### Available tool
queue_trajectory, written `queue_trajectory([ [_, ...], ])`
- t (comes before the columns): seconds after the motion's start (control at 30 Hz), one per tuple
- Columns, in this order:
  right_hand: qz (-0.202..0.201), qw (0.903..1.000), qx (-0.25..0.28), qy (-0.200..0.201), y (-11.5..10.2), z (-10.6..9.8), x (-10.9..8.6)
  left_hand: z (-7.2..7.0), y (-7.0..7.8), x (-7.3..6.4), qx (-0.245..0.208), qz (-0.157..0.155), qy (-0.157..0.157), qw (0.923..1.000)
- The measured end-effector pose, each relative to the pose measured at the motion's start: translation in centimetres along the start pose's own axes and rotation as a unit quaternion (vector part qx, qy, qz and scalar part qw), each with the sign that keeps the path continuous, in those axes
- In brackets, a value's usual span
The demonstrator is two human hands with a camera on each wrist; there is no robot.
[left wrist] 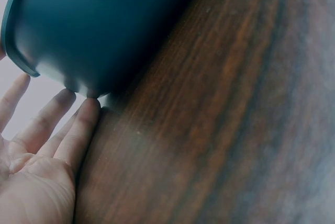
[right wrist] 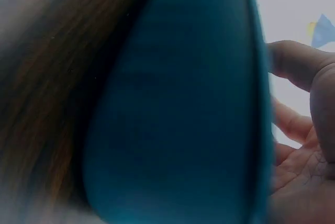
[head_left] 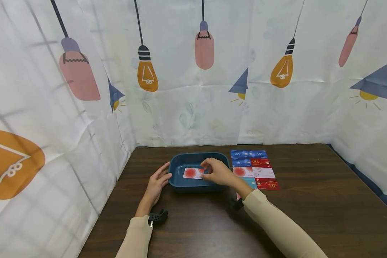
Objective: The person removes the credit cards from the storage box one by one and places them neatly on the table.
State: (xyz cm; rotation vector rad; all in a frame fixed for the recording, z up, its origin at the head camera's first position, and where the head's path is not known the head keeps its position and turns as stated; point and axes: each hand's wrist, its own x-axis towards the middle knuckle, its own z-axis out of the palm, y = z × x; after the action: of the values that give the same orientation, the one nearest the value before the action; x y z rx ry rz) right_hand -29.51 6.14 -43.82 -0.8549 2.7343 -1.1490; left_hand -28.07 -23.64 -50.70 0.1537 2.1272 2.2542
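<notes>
A dark teal rectangular tub (head_left: 193, 189) stands on the table, and a white card with red circles (head_left: 190, 173) is inside it. My right hand (head_left: 218, 172) reaches over the near right rim, its thumb and forefinger bent together at the card's right end, pinching it. In the right wrist view the tub's wall (right wrist: 178, 109) hides those fingertips. At the tub's left end, my left hand (head_left: 156, 184) touches the outer wall. The left wrist view shows its extended fingers (left wrist: 78, 132) with their tips against the tub's side (left wrist: 99, 30).
Right of the tub lie several cards in rows: blue ones (head_left: 249, 154), red ones (head_left: 267, 184) and a white one (head_left: 263, 173). Part of another card shows beneath the right forearm. Dark brown wooden table (head_left: 325, 200) extends rightward; a lamp-printed curtain (head_left: 187, 118) hangs behind it.
</notes>
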Motion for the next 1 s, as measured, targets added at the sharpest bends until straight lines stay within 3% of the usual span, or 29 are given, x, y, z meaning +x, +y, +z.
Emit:
queue_trajectory([
  [0.43,0.039,0.998,-0.047,-0.017,1.8,1.7,3.0,0.1,0.0,0.0,0.002,-0.002,0.0,1.0],
  [1.0,0.084,0.9881,-0.118,-0.051,2.3,2.4,3.8,-0.1,0.0,0.0,0.005,-0.006,0.001,1.0],
])
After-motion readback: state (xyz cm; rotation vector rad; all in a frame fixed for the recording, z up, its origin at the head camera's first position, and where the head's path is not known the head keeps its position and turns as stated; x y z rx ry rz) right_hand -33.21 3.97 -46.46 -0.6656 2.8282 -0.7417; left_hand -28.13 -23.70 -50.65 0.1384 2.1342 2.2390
